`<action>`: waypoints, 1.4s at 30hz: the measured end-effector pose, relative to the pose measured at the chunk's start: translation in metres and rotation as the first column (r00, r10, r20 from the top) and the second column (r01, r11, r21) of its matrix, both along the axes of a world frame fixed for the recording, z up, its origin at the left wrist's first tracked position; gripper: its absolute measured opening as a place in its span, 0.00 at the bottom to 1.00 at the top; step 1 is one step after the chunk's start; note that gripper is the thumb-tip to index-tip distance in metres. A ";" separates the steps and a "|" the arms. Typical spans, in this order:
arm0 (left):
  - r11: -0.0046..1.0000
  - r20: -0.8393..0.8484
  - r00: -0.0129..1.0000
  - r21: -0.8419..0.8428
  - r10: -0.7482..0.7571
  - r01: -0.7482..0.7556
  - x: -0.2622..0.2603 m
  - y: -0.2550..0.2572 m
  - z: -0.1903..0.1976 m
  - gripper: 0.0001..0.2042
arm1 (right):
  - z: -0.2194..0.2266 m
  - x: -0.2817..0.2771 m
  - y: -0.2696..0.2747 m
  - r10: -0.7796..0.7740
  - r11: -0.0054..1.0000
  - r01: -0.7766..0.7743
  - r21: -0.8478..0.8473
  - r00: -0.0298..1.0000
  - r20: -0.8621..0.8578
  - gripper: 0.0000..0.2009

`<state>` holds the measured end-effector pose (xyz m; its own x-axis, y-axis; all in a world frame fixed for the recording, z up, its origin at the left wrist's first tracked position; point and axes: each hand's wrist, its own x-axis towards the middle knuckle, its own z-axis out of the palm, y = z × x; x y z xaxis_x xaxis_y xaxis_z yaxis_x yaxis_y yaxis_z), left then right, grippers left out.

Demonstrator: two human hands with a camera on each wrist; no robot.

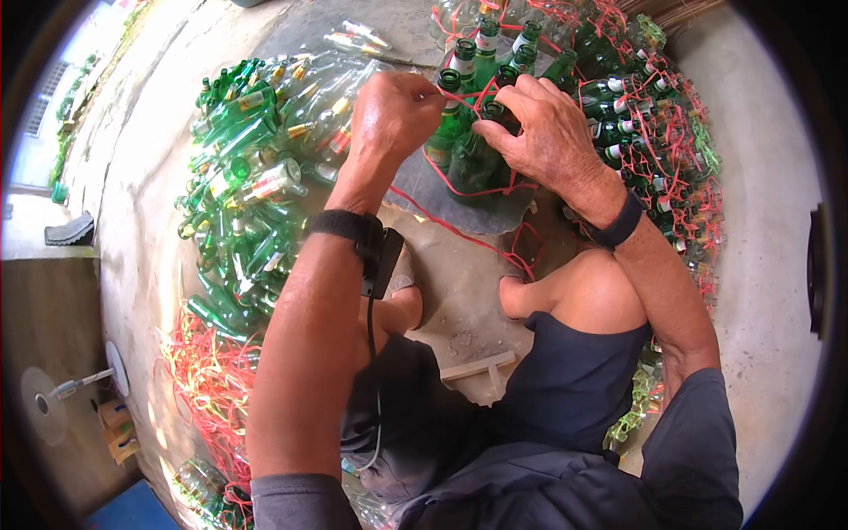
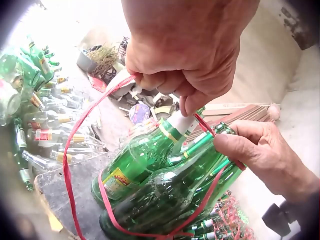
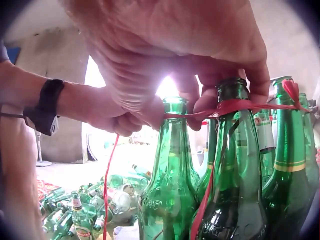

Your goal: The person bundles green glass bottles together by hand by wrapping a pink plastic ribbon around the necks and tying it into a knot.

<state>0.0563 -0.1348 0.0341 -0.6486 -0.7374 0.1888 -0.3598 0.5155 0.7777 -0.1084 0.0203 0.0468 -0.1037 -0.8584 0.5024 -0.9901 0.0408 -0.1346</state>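
Observation:
Several green glass bottles (image 1: 477,163) stand bunched upright on a dark grey slab (image 1: 415,190) between the person's knees. Red plastic string (image 2: 70,150) runs around their bodies and, in the right wrist view, across their necks. With curled fingers, the left hand (image 1: 393,115) grips a length of this string just left of the bottle tops. The right hand (image 1: 548,132) pinches string at the neck of a near dark green bottle (image 3: 232,185), its fingers around the bottle's mouth. In the left wrist view the string is drawn short between both hands. A loose tail hangs below the left hand.
A large heap of loose green and clear bottles (image 1: 238,194) lies at left. Bundles of bottles tied in red string (image 1: 654,141) are stacked at right. A tangle of red string (image 1: 208,371) lies lower left, near a fan (image 1: 79,389). A wooden piece (image 1: 477,367) lies between the feet.

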 end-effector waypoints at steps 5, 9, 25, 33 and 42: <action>0.999 0.033 0.999 0.015 0.031 -0.031 -0.002 -0.002 0.001 0.11 | 0.012 0.003 -0.010 0.030 0.993 -0.037 -0.113 0.997 -0.064 0.18; 0.998 0.051 0.998 -0.051 0.027 -0.024 -0.001 0.002 0.008 0.10 | 0.006 0.004 -0.022 0.018 0.976 -0.050 -0.213 0.988 -0.152 0.20; 0.997 0.037 0.999 -0.077 0.000 0.003 -0.006 -0.006 0.022 0.11 | -0.003 0.011 -0.039 -0.076 0.989 0.093 -0.114 0.986 0.147 0.12; 0.957 0.145 0.989 -0.280 -0.035 0.075 -0.016 -0.005 0.039 0.08 | -0.005 0.006 -0.042 -0.060 0.988 0.087 -0.128 0.977 0.203 0.13; 0.865 0.325 0.927 -0.392 -0.189 0.314 -0.049 -0.031 0.064 0.08 | -0.004 0.006 -0.043 -0.088 0.986 0.116 -0.119 0.972 0.218 0.15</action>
